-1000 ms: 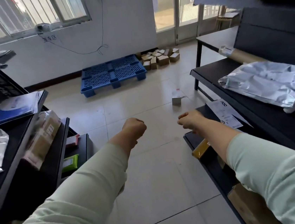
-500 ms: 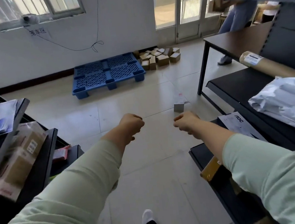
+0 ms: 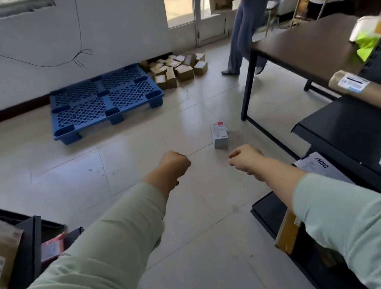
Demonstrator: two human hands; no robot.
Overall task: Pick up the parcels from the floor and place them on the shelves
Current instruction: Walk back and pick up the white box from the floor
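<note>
Now closer: small white box (image 3: 220,135) just beyond fisted, empty hands (image 3: 209,163).

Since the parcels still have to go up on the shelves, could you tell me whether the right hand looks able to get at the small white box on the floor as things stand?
Probably yes. The right hand is closed and empty, and only bare floor tiles show between it and the small white box standing just beyond. The table leg stands off to one side.

"AOC" (upside down) shows on a white sheet (image 3: 319,165).
</note>
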